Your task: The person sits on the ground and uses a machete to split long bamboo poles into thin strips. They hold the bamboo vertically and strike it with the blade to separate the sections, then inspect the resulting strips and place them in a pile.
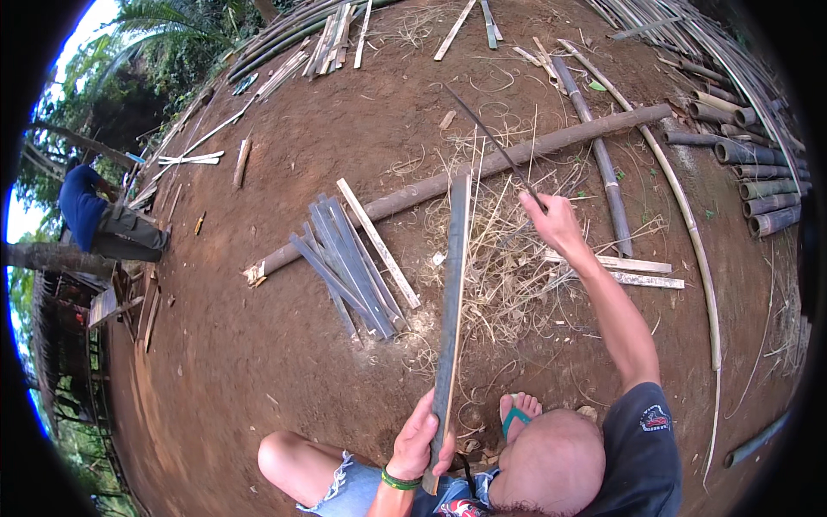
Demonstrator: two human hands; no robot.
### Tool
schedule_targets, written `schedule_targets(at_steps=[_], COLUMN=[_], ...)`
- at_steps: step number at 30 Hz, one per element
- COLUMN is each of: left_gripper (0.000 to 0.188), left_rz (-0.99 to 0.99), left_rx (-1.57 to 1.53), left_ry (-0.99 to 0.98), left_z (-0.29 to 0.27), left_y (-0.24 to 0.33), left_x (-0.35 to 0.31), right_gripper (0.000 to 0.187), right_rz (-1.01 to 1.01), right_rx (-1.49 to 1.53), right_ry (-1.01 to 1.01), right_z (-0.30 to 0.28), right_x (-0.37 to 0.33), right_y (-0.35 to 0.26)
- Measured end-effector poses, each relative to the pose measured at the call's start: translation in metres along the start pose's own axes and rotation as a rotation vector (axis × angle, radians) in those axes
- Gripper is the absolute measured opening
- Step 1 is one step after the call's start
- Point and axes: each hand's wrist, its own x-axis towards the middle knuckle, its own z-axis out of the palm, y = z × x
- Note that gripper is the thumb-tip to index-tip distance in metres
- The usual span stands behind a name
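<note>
My left hand [418, 441] is wrapped round the lower end of a split bamboo strip [450, 284], dark on one face and pale along its edge. The strip stands nearly upright, its top end above the log. In my right hand [556, 226] is a machete [493, 138], its long dark blade pointing up and to the left, apart from the strip. A heap of thin bamboo shavings [508, 267] lies on the ground behind the strip. To the left of it rests a stack of dark bamboo strips [351, 258] beside a pale strip [379, 244].
A long log [405, 200] lies across the dirt, crossed by a bamboo pole [603, 172] and a thinner pole [689, 224]. Cut bamboo culms [758, 177] are piled at the right. Another person [95, 211] bends over at the far left.
</note>
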Motion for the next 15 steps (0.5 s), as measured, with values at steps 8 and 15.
schedule_targets(at_steps=[8,15], left_gripper=[0.048,0.054], left_rz=[-0.048,-0.079], left_rx=[-0.451,-0.341], left_ry=[-0.074,-0.040], left_z=[-0.007,0.007], left_y=[0.015,0.018], left_x=[0.063,0.065], right_gripper=[0.044,0.056], right_rz=[-0.465,-0.766], right_rx=[0.100,0.051], right_ry=[-0.345,-0.237], right_z=[0.033,0.042], right_x=[-0.130,-0.158], right_y=[-0.043,-0.056])
